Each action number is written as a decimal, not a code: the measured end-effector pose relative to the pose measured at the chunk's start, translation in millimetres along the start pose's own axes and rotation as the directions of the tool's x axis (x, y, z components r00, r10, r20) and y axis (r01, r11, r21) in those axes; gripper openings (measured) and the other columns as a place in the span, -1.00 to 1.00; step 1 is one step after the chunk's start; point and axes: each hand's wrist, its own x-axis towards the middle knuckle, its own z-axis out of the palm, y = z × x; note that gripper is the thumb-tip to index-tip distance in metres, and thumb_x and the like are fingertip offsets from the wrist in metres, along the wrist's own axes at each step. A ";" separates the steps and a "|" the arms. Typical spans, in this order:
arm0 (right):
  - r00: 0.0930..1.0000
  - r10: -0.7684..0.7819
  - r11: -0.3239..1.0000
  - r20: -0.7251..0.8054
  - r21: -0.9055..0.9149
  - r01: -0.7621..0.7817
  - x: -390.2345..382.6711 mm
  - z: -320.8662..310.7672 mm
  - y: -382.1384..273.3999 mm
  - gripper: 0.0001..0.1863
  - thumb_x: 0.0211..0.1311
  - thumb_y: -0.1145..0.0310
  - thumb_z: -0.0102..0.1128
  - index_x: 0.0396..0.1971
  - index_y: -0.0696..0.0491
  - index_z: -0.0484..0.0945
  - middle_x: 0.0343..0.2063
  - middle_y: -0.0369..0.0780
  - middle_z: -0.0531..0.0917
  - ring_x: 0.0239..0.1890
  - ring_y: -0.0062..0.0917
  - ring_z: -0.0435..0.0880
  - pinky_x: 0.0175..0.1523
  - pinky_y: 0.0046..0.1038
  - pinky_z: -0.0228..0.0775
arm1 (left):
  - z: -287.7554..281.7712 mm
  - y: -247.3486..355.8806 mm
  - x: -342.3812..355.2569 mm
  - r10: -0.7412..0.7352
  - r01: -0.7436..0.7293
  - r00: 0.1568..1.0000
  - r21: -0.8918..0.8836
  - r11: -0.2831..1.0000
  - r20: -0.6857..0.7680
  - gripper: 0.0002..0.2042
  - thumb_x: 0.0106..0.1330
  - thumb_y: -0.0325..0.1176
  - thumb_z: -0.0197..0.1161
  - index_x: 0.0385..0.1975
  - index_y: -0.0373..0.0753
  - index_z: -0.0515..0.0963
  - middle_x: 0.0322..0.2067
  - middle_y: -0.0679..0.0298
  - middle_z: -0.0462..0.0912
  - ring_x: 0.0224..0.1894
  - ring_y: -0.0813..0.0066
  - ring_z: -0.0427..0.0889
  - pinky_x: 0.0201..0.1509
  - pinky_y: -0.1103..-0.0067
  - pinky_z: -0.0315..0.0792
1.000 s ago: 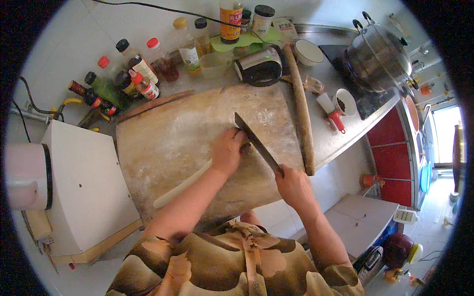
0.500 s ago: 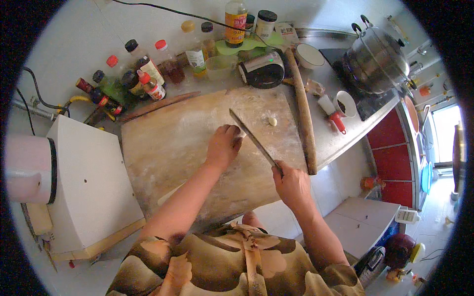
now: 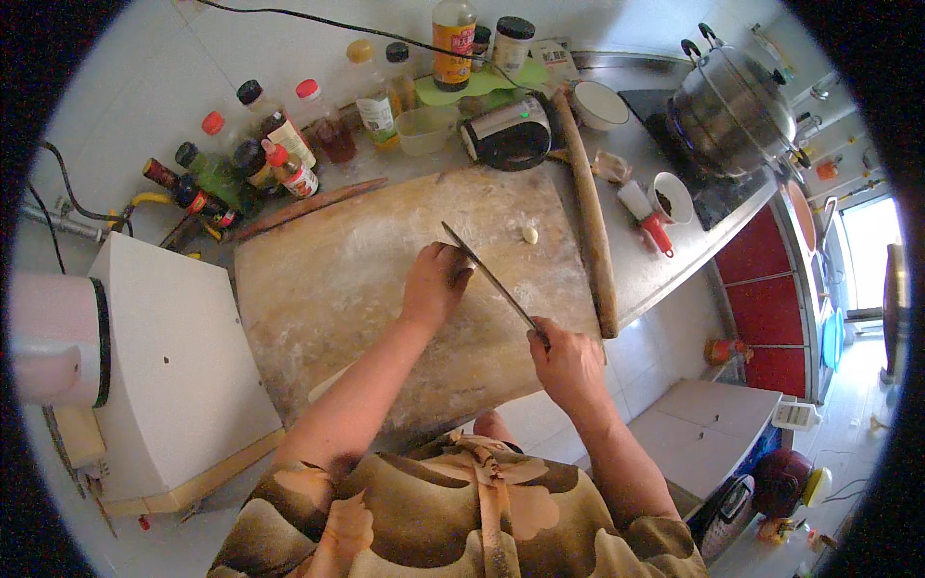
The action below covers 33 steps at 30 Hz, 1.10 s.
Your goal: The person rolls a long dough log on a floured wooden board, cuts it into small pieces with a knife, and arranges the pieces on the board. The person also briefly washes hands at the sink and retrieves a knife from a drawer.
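Observation:
A large floured wooden board [image 3: 328, 279] covers the counter in front of me. My right hand [image 3: 568, 364] grips the handle of a long knife [image 3: 487, 275], whose blade runs up and left over the board. My left hand [image 3: 436, 285] rests on the board right beside the blade, fingers curled over a roll of dough that is mostly hidden under my forearm; its pale end [image 3: 328, 383] shows near the board's front edge. One small cut piece of dough [image 3: 529, 234] lies apart to the right of the blade tip.
A long rolling pin [image 3: 590, 226] lies along the board's right side. Several sauce bottles [image 3: 279, 154], a plastic cup [image 3: 424, 130] and a dark jar [image 3: 509, 135] line the back. A steamer pot [image 3: 727, 101] sits on the stove; a white appliance [image 3: 164, 356] stands left.
My left hand has shifted up and right along the dough. The knife has moved with it, and one cut piece now lies to the right of the blade.

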 end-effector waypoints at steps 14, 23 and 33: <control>0.996 0.016 0.999 0.087 -0.031 -0.013 5.8 -8.6 -4.0 -0.73 0.28 0.19 0.11 -0.20 0.04 0.63 -0.55 0.01 0.64 -0.41 -0.05 0.65 -0.22 -0.06 0.45 | -2.1 1.1 -2.0 0.009 -0.010 1.000 -0.050 0.999 -0.027 -0.82 0.05 -0.50 0.36 -0.32 -0.26 0.59 -0.30 0.09 0.58 -0.17 0.01 0.55 -0.12 0.26 0.47; 0.992 0.010 0.993 0.125 -0.116 0.005 41.9 22.1 -0.2 -0.71 0.30 0.16 0.07 -0.29 0.07 0.62 -0.50 0.02 0.65 -0.36 0.01 0.63 -0.19 -0.03 0.44 | 6.9 -15.5 -2.8 -0.006 0.009 0.998 0.046 0.999 -0.063 -0.78 0.05 -0.47 0.34 -0.27 -0.25 0.57 -0.31 0.09 0.59 -0.16 -0.02 0.54 -0.11 0.24 0.46; 0.997 -0.012 0.998 0.077 -0.057 0.016 11.6 0.2 -11.9 -0.72 0.33 0.14 0.03 -0.20 -0.03 0.63 -0.48 0.00 0.67 -0.37 -0.03 0.68 -0.21 -0.05 0.49 | -11.1 4.1 -15.5 -0.135 0.143 0.986 -0.085 0.986 0.095 -0.79 0.07 -0.41 0.37 -0.28 -0.21 0.58 -0.27 0.14 0.61 -0.21 0.08 0.60 -0.18 0.28 0.51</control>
